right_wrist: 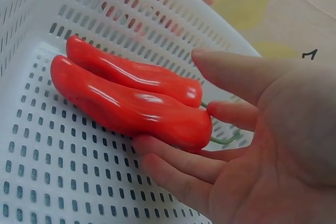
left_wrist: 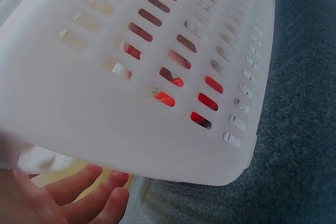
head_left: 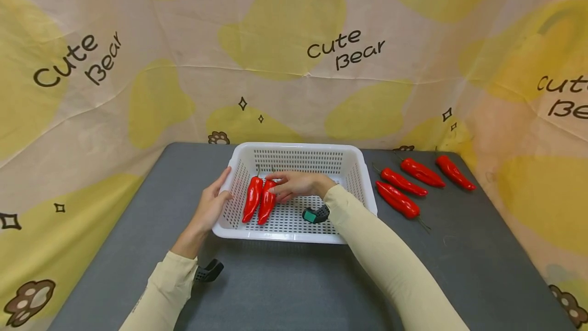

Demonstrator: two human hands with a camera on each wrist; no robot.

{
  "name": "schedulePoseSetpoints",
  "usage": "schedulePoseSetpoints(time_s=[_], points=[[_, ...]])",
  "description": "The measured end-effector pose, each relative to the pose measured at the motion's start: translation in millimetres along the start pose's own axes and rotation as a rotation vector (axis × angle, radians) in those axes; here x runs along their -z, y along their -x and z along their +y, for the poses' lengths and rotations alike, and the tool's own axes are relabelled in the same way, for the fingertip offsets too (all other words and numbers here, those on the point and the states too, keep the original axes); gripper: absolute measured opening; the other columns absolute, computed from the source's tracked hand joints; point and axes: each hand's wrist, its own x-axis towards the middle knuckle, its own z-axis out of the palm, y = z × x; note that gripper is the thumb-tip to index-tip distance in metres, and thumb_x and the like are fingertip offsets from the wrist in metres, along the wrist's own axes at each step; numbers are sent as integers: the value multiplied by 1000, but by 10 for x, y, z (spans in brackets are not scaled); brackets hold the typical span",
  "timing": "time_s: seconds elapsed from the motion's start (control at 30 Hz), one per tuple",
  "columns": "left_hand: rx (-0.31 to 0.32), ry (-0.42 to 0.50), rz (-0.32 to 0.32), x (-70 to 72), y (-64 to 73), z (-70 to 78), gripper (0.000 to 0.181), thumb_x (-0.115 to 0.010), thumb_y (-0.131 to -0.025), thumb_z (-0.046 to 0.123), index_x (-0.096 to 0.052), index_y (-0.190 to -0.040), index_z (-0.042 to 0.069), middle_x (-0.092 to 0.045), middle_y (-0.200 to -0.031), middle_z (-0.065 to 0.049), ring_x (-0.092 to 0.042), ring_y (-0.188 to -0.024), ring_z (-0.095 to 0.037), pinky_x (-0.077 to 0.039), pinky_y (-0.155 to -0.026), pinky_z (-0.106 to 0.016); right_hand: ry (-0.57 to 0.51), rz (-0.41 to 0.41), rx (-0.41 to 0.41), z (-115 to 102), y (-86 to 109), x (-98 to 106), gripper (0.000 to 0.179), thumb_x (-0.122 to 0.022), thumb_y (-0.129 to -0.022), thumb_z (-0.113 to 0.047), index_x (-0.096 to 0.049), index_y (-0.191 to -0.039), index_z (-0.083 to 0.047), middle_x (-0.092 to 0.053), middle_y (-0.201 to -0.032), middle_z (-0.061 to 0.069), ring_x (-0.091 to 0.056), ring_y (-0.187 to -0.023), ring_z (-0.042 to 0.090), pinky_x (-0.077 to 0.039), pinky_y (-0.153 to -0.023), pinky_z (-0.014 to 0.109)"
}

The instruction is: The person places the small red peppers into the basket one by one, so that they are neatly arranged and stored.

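Observation:
Two glossy red peppers with green stems lie side by side at the left of a white slotted plastic basket (head_left: 303, 237). My right hand (head_left: 296, 185) reaches into the basket at the stem end of the right pepper (head_left: 266, 206). In the right wrist view, its thumb stands apart from that pepper (right_wrist: 136, 106), while fingertips touch or nearly touch its lower side. The left pepper (head_left: 252, 201) lies just beyond. My left hand (head_left: 209, 206) holds the basket's left end by the rim; in the left wrist view some of its fingers (left_wrist: 86, 195) show beyond the rim.
On the grey table (head_left: 285, 285), several more red peppers lie right of the basket, among them a near one (head_left: 398, 199) and a far-right one (head_left: 454, 172). A printed cloth (head_left: 275, 40) hangs behind the table. Black bands (head_left: 209, 271) are at both wrists.

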Motion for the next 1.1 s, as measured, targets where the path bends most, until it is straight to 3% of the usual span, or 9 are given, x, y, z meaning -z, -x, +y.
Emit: schedulePoseSetpoints(time_s=[0.4,0.83,1.1], points=[[38,-20,6,-8,-3,40,71,-41,-97,3,-22,-162,24,-28,-166,-19,-49,-135,-51,-55,-91,-60,-61,-21,-7,-6,-2,2,59,-52,-104,-23,-32,-159,-15,-43,-158,13,-64,-124,33,-48,-112,47],[46,-24,16,-4,31,29,71,-39,-96,2,-22,-162,22,-29,-165,-20,-49,-135,-50,-52,-97,-62,-87,-55,-29,-8,-5,-13,58,-52,-103,-22,-34,-158,-15,-41,-158,12,-62,-126,35,-45,-114,51],[45,-21,18,-12,15,44,71,-39,-96,3,-23,-162,23,-29,-165,-19,-48,-136,-50,-51,-96,-62,-103,-26,-33,-12,0,2,56,-52,-104,-24,-34,-157,-17,-42,-156,13,-61,-128,35,-46,-114,50]])
